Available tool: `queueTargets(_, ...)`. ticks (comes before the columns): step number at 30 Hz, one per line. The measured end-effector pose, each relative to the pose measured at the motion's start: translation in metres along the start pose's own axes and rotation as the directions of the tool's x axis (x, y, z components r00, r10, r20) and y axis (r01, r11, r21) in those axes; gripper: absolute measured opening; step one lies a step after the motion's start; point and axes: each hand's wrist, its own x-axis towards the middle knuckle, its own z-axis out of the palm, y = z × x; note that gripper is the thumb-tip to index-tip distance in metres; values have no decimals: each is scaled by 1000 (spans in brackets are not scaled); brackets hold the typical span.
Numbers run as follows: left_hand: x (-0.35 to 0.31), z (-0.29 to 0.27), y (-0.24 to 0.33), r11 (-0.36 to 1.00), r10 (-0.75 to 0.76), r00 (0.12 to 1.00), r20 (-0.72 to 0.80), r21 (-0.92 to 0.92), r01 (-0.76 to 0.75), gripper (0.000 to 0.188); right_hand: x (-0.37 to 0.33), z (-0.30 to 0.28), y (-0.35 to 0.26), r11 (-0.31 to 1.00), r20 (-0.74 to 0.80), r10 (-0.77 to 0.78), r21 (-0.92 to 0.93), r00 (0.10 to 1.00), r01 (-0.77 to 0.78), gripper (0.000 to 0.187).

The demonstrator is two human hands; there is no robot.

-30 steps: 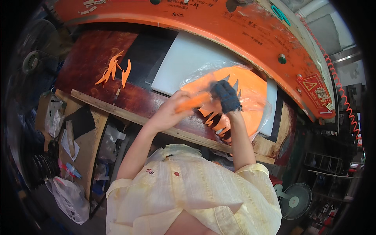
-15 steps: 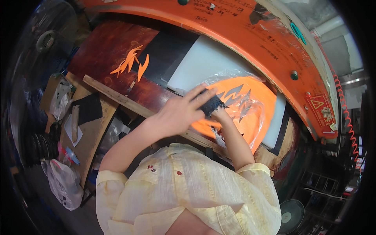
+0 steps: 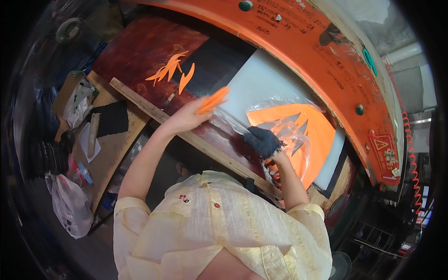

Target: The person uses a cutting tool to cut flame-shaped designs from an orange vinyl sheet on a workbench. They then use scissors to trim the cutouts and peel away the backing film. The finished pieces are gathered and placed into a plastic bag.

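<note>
Left hand (image 3: 187, 115): grip clamped on orange pieces (image 3: 213, 100), held above the counter (image 3: 135, 46). Gloved right hand (image 3: 262, 141): at left edge of the orange sheet (image 3: 322, 137), which lies on the white board (image 3: 254, 74), partly under clear film (image 3: 280, 99); whether this grip is closed cannot be told.

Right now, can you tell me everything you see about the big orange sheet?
The big orange sheet is bright and looks smooth, with a curved outer edge and spiky, flame-like grey shapes in it. It lies mostly flat over the white board. Wrinkled clear plastic covers part of it. The gloved right hand is at its near left side; whether it touches the sheet, I can't tell.
</note>
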Motion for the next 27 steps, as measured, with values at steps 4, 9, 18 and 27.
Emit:
queueTargets(4, 6, 3, -12, 828, 46, 998, 33, 558, -57, 32, -11, -5, -29, 937, 36, -184, -296, 982, 186, 24)
queueTargets(9, -3, 27, 7, 526, -192, 965, 176, 849, -50, 20, 23, -24, -79, 707, 92, -491, -540, 866, 458, 21)
queueTargets(18, -43, -20, 25, 992, 120, 967, -224, -12, -125, 22, 55, 42, -48, 917, -56, -383, 97, 922, 387, 25)
queueTargets(27, -45, -43, -24, 724, -263, 956, -131, -682, 106, 40, 26, 62, -103, 898, 159, -232, -345, 960, 274, 30)
